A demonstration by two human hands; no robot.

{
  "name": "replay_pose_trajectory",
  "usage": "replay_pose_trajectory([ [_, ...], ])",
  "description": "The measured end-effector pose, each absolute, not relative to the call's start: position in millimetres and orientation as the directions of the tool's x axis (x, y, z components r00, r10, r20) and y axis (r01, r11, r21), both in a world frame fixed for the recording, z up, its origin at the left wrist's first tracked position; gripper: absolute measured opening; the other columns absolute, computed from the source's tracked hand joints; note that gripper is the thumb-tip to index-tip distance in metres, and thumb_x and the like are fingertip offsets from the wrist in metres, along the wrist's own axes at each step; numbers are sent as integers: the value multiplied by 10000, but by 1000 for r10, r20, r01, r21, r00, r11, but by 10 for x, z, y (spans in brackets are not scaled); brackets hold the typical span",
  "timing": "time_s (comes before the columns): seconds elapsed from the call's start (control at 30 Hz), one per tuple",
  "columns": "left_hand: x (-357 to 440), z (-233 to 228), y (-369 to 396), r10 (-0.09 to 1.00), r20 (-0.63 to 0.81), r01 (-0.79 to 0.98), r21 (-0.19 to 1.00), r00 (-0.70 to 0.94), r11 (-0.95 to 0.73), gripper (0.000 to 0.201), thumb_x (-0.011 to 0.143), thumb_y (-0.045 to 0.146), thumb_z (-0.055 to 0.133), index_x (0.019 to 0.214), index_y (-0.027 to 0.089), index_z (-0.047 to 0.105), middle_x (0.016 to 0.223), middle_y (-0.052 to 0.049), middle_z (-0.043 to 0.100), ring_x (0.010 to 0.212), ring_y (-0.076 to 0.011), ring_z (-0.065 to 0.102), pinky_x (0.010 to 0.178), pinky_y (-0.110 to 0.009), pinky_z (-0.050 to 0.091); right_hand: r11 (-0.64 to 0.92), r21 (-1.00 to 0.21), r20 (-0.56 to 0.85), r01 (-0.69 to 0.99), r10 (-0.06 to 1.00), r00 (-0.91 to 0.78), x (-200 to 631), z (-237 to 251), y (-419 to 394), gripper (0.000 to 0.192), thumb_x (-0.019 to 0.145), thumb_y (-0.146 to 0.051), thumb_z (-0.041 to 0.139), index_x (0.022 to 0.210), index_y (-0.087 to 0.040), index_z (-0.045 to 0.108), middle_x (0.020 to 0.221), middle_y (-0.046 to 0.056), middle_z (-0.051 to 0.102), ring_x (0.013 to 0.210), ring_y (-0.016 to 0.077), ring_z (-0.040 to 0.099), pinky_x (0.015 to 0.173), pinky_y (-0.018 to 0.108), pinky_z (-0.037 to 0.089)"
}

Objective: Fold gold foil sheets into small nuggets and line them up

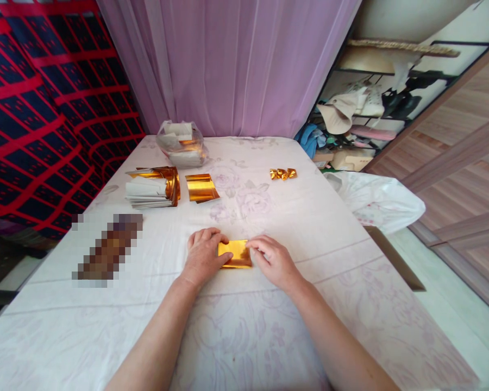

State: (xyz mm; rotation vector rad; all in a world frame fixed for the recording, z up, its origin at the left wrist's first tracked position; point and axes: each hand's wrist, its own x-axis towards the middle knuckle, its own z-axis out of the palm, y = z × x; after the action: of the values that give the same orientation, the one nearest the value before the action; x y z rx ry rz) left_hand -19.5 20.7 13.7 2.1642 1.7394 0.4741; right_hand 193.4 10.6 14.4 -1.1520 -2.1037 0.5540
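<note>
A small sheet of gold foil paper, folded into a rectangle, lies on the cloth between my hands. My left hand grips its left side, the thumb across the top face and the index finger at the far left corner. At the far right corner, the fingertips of my right hand are pinched together on the paper's edge. The other right fingers are curled in. Beyond my left hand lies another gold foil sheet, beside a thick stack of foil papers with pale backs.
Several small folded gold pieces sit at the far right of the cloth-covered table. A clear plastic bag with more papers stands at the back left. A pixelated patch hides something at left. Right of the table are shelves and a white bag.
</note>
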Motion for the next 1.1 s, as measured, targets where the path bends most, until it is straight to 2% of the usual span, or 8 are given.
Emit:
replay_pose_trajectory([
  [0.07,-194,140,205,978,56,871,446,202,-206,249,742,336,714,983,293,665,1184,-22,590,1161,-261,482,1022,-452,297,481,-654,349,584,876,-332,1814,133,67,208,902,-140,467,968,-214,650,929,45,685,859,156,640,776,277,503],
  [0.17,-195,143,202,976,64,870,444,207,-213,246,744,330,712,981,283,668,1179,-24,592,1156,-260,486,1024,-451,297,464,-635,304,617,885,-352,1671,67,22,142,881,-138,518,865,-211,639,854,25,671,802,147,629,721,252,474],
  [0.3,-195,144,198,974,73,869,442,213,-223,244,741,326,712,977,280,670,1179,-29,595,1151,-264,487,1023,-451,299,451,-590,266,670,892,-366,1596,-33,-5,116,852,-136,581,777,-217,617,782,5,645,771,150,596,719,258,440],
  [0.67,-196,137,197,975,69,868,446,211,-219,243,749,329,707,985,289,666,1182,-24,590,1159,-267,482,1025,-452,296,499,-531,232,685,863,-448,1630,-33,-7,112,848,-118,610,791,-214,614,825,8,616,808,157,574,735,270,430],
  [0.93,-198,151,197,974,54,869,443,221,-221,252,758,334,702,1002,286,661,1198,-26,585,1166,-263,483,1021,-454,301,533,-613,219,582,823,-524,1745,-35,11,142,827,-68,616,857,-203,651,901,25,636,870,157,600,806,291,467],
  [1.1,-201,141,203,974,55,868,445,217,-219,267,751,332,713,1011,286,665,1204,-28,586,1174,-268,484,1026,-456,297,520,-706,195,480,795,-574,1835,35,47,256,788,10,550,897,-196,657,936,33,630,902,154,591,833,298,477],
])
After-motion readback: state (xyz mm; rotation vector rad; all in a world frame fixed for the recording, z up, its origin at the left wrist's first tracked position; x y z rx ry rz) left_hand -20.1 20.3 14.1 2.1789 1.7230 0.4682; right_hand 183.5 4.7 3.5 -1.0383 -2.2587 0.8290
